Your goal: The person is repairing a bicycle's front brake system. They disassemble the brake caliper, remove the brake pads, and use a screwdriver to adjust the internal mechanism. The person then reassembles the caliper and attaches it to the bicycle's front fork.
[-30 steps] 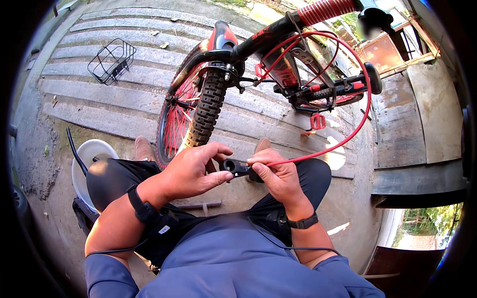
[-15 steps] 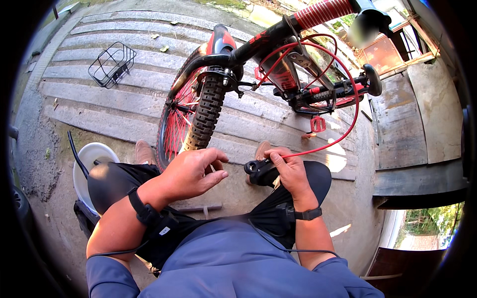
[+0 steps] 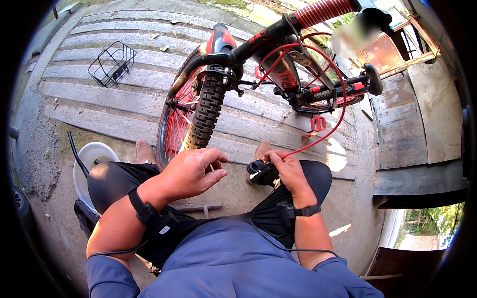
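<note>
My right hand [image 3: 290,174] is closed on a black brake lever [image 3: 257,170], whose ring clamp sticks out to the left of the fingers. From the lever a red cable [image 3: 343,99] loops up to the bicycle [image 3: 238,54]. My left hand [image 3: 191,171] is raised in front of the front tyre [image 3: 205,111] with its fingers curled toward the thumb. A thin pale bit shows between them, too small to name. A small gap separates this hand from the lever.
A black wire basket [image 3: 112,64] lies on the slabs at the far left. By my left knee stands a white bucket [image 3: 89,151] with a black rod in it. A metal bar [image 3: 201,207] lies on the ground between my legs. Wooden boards [image 3: 397,116] stand at the right.
My right hand has turned the brake lever a little, so its clamp faces differently. The red cable loop has swung left. My left hand has hardly moved.
</note>
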A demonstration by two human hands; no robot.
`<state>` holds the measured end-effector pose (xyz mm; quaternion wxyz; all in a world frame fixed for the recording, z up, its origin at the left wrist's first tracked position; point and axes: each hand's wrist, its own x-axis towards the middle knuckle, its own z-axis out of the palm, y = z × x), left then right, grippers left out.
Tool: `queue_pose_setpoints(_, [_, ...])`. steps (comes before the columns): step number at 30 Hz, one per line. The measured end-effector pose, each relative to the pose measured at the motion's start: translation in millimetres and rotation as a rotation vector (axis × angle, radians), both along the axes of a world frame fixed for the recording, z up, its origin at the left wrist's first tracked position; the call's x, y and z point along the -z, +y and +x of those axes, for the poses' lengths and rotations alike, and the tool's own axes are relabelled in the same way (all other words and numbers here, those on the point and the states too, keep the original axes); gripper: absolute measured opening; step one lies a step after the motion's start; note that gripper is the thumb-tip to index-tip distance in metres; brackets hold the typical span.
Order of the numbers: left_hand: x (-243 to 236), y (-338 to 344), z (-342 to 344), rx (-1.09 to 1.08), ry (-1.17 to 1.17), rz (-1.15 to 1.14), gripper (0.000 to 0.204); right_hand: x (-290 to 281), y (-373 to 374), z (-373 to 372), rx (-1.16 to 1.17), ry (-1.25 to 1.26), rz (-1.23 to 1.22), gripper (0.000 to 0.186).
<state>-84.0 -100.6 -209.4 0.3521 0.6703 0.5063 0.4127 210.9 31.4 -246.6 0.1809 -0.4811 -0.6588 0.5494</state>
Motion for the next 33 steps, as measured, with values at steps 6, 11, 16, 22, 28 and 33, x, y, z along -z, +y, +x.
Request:
queue_pose_setpoints(6, [0.2,0.4,-1.4,-0.002,0.032,-0.007,0.021,4.6,-2.8,-2.9,-0.032,-0.071,0.045,0.023])
queue_pose_setpoints(11, [-1.7,0.0,-3.0,-0.006,0.055,-0.001,0.022,-18.5,-7.0,-14.8,0.045,-0.034,-0.041,0.023])
queue_pose_setpoints(16, [-1.7,0.0,-3.1,-0.006,0.076,0.001,0.022,-35.8,-7.1,-11.5,0.032,-0.089,0.082,0.026])
queue_pose_setpoints(22, [-2.1,2.3,-3.4,0.003,0.106,-0.005,0.022,-85.5,-0.1,-10.2,0.076,0.244,0.032,0.037])
queue_pose_setpoints(28, [-1.8,3.7,-2.0,0.000,0.129,-0.014,0.022,-138.2,22.6,-15.1,-0.017,0.389,0.316,0.043])
queue_pose_setpoints(33, [-3.2,3.3,-2.1,-0.019,0.136,-0.032,0.020,-191.5,45.7,-26.5,-0.052,0.482,0.505,0.054])
